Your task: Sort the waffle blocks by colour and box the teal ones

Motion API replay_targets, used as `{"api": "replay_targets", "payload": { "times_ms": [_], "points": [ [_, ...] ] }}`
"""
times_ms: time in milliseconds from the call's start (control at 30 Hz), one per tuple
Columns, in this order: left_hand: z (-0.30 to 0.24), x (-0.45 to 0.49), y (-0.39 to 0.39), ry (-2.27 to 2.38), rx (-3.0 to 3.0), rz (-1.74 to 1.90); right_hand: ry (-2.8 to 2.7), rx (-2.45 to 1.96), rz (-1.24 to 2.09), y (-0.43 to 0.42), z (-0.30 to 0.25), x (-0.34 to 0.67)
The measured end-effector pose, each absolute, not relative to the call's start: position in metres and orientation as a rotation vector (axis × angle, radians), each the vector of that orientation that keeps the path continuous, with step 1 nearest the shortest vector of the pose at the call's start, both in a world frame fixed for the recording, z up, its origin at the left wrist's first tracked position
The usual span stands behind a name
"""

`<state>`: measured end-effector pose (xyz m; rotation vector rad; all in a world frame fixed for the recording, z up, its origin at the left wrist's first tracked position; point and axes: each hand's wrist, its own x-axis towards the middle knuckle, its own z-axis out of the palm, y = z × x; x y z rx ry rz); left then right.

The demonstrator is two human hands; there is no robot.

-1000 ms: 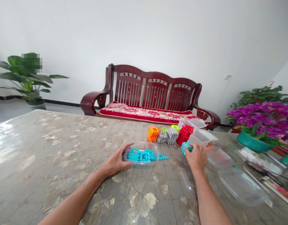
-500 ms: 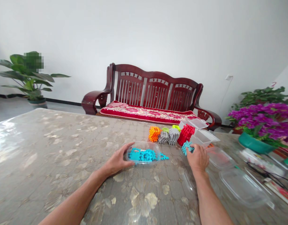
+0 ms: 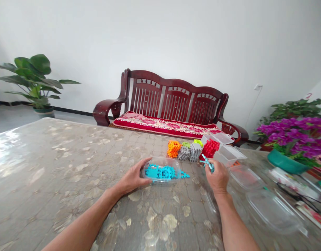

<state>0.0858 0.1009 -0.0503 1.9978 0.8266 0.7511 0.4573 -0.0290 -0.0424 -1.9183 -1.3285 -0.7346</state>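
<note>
My left hand (image 3: pixel 138 176) grips the left end of a clear plastic container (image 3: pixel 164 160), thumb on the near side and fingers on the far side. Blue interlocking plastic pieces (image 3: pixel 160 172) show through its walls. A pointed row of blue pieces (image 3: pixel 185 174) sticks out past its right end. My right hand (image 3: pixel 217 175) is closed on some light-blue interlocking pieces (image 3: pixel 208 162), raised between thumb and fingers to the right of the container. My palm and fingers hide part of them.
Behind stand stacks of orange (image 3: pixel 174 149), grey (image 3: pixel 195 152) and red pieces (image 3: pixel 210 147), with open clear boxes (image 3: pixel 226 154) alongside. Clear lids (image 3: pixel 274 211) lie at the right, near cables and a teal pot of purple flowers (image 3: pixel 287 162). A wooden bench (image 3: pixel 173 101) stands beyond the table.
My right hand has turned the light-blue pieces, which now show as thin crossed strips instead of a compact cluster. My left hand keeps its hold on the container.
</note>
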Motion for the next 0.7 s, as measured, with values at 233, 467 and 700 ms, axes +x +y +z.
{"api": "replay_targets", "payload": {
  "times_ms": [233, 467, 700],
  "points": [
    [-0.053, 0.085, 0.102, 0.831, 2.009, 0.730, -1.749, -1.807, -0.357, -0.020, -0.052, 0.433],
    [-0.052, 0.086, 0.101, 0.836, 2.011, 0.737, -1.365, -1.918, -0.573, -0.024, -0.052, 0.454],
    [-0.050, 0.086, 0.100, 0.842, 1.997, 0.746, -1.027, -2.278, -0.666, -0.026, -0.042, 0.474]
  ]
}}
